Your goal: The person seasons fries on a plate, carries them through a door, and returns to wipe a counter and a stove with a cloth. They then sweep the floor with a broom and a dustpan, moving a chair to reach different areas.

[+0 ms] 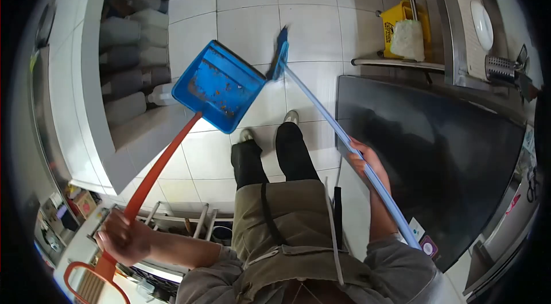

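My left hand (123,239) is closed round the orange handle of a long-handled dustpan (221,88). Its blue pan hangs over the tiles, tilted, with brown crumbs and dirt inside. My right hand (367,160) grips the light blue pole of a broom (321,103). The broom's blue head with dark bristles (279,57) is right by the pan's front corner. Below the pan my two shoes (291,116) show on the floor.
White tiles (249,34) cover the floor. Bottles (129,68) line a low shelf on the left. A dark glossy appliance (425,155) stands close on the right. Beyond it are a yellow mop bucket (398,22) with a mop and a metal counter with a white plate (482,25).
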`<action>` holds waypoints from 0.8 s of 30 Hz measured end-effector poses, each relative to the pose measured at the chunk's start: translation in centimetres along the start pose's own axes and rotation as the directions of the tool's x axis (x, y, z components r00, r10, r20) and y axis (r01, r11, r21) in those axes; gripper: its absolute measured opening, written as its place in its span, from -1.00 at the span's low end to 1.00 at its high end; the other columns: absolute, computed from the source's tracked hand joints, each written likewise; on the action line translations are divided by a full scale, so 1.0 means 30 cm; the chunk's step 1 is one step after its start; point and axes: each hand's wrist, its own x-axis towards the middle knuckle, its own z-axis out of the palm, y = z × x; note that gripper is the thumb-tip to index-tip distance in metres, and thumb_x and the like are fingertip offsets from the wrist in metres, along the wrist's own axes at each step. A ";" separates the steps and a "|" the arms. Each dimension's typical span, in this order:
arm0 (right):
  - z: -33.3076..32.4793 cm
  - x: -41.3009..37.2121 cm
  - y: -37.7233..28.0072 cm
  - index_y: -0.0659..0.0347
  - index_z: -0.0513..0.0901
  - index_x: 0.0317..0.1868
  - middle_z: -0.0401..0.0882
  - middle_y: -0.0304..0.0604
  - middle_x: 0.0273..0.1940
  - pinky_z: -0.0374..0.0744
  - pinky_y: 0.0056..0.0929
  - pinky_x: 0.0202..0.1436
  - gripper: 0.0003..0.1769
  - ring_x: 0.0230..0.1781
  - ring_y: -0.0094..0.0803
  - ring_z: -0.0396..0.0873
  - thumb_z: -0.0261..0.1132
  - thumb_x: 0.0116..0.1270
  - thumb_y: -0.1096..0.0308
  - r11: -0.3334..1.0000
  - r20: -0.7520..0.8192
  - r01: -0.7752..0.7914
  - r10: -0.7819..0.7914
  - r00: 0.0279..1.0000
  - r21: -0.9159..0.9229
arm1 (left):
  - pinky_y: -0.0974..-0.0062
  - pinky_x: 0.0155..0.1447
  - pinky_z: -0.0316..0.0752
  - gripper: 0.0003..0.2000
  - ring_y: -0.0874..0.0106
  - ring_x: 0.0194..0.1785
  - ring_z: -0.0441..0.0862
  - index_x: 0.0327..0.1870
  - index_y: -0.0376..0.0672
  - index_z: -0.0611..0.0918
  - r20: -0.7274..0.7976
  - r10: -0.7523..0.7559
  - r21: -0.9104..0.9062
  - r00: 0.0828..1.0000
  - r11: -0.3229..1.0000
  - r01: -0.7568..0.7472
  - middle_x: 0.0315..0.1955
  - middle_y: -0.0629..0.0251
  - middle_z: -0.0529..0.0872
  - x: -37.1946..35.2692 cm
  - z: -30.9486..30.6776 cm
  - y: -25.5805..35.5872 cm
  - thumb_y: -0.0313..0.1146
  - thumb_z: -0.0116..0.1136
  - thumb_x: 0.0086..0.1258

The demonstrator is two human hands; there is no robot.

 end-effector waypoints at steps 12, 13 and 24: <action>0.686 0.278 -0.649 0.12 0.21 0.31 0.18 -0.38 -0.70 0.10 -0.69 -0.86 -0.43 -0.87 -0.71 0.11 0.04 0.26 0.51 0.479 -0.238 -0.247 0.080 0.968 -0.842 | 0.70 -0.62 0.16 -0.68 0.63 -0.76 0.08 -0.71 -0.04 0.15 0.052 -0.036 0.218 0.998 0.976 0.024 -0.81 0.49 0.14 0.115 0.003 -0.109 -0.39 -0.11 0.25; 0.736 0.350 -0.695 0.13 0.21 0.31 0.20 -0.37 -0.71 0.10 -0.69 -0.86 -0.43 -0.87 -0.71 0.11 0.05 0.26 0.49 0.456 -0.207 -0.237 0.114 0.972 -0.858 | 0.71 -0.61 0.17 -0.68 0.64 -0.75 0.09 -0.72 -0.04 0.15 0.054 -0.056 0.214 0.997 0.976 0.043 -0.80 0.50 0.15 0.123 0.015 -0.128 -0.38 -0.10 0.25; 0.808 1.147 -0.942 0.09 0.24 0.29 0.16 -0.41 -0.70 0.10 -0.71 -0.83 -0.46 -0.84 -0.73 0.10 0.05 0.27 0.44 0.109 -0.441 -0.604 0.585 0.681 -0.790 | 0.65 -0.54 0.01 -0.61 0.65 -0.74 -0.05 -0.75 0.03 0.12 -0.258 -0.155 0.135 0.954 0.972 0.194 -0.85 0.55 0.02 0.093 0.154 -0.294 -0.39 -0.11 0.31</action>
